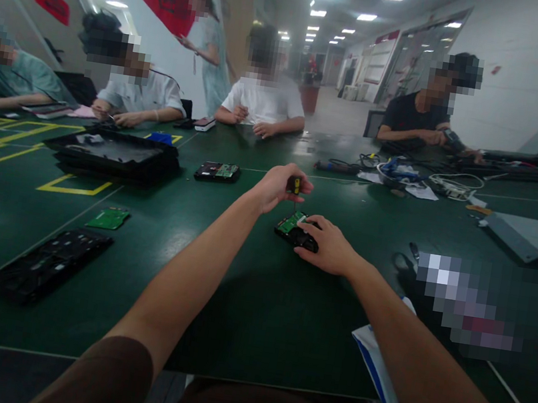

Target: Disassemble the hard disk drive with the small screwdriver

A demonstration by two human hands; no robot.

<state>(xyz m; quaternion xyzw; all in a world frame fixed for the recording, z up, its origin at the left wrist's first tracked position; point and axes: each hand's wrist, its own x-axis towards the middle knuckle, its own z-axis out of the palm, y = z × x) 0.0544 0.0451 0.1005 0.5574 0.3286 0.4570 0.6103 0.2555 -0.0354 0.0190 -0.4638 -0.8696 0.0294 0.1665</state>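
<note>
A small black device with a green circuit board [290, 224] lies on the dark green table [243, 305] in front of me. My right hand [329, 245] rests on its right side, fingers pressed down on it. My left hand [278, 186] hovers just above, fingers closed round a small screwdriver [294, 186] with a black and yellow handle, pointing down at the board.
A black tray stack [114, 155] and another hard-drive-like device [217, 171] sit further back. A loose green board [109, 218] and a black tray [44, 265] lie at left. Cables and tools [399, 174] at back right. Several people sit around the table.
</note>
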